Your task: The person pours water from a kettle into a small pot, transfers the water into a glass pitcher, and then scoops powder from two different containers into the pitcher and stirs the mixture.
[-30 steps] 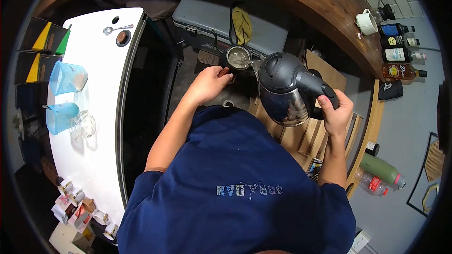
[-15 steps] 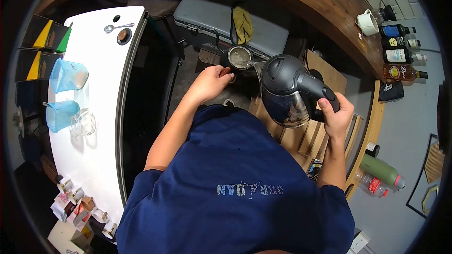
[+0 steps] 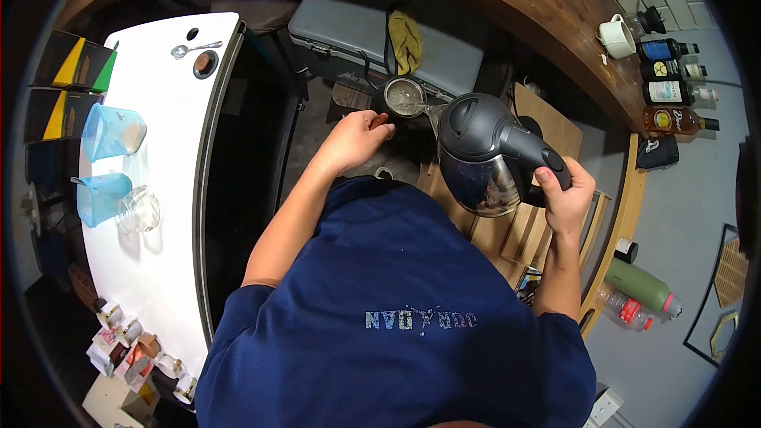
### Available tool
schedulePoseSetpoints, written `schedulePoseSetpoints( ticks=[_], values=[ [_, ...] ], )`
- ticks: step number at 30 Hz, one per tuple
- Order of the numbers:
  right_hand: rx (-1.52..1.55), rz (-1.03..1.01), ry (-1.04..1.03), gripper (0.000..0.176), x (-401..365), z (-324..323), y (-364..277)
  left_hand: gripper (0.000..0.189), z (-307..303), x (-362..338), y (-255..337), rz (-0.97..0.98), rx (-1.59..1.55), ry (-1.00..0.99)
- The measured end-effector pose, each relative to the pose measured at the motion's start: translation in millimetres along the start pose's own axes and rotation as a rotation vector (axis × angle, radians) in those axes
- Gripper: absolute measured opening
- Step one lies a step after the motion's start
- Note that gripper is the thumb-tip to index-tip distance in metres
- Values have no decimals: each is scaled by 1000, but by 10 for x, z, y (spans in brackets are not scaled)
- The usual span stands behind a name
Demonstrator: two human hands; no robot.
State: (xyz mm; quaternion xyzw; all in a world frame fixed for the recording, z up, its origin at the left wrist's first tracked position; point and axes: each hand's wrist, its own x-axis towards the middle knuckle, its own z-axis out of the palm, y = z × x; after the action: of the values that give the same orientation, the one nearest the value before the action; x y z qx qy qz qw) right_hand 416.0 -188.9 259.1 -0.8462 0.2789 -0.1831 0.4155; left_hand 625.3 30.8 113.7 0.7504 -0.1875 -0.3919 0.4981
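In my right hand is the handle of an electric kettle with a black lid and shiny metal body. It is tilted, its spout over the rim of a small round pot. Water seems to run from spout to pot, and clear liquid shows inside. The fingers of my left hand are closed round the pot's brown wooden handle. The pot is held in front of my body, below a grey case.
A white-topped counter on the left bears blue plastic cups, a glass jar and a spoon. A grey case with a yellow-green glove lies ahead. Bottles and a white mug stand right.
Both hands, the kettle and the pot keep almost the same position. Only the surroundings have shifted slightly in view.
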Motion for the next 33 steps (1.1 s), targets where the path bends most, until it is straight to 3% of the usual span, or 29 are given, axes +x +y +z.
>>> schedulePoseSetpoints(
  ticks=[33],
  values=[
    [-36,35,35,29,-88,-19,-38,22,70,127,24,13,-106,-92]
  ],
)
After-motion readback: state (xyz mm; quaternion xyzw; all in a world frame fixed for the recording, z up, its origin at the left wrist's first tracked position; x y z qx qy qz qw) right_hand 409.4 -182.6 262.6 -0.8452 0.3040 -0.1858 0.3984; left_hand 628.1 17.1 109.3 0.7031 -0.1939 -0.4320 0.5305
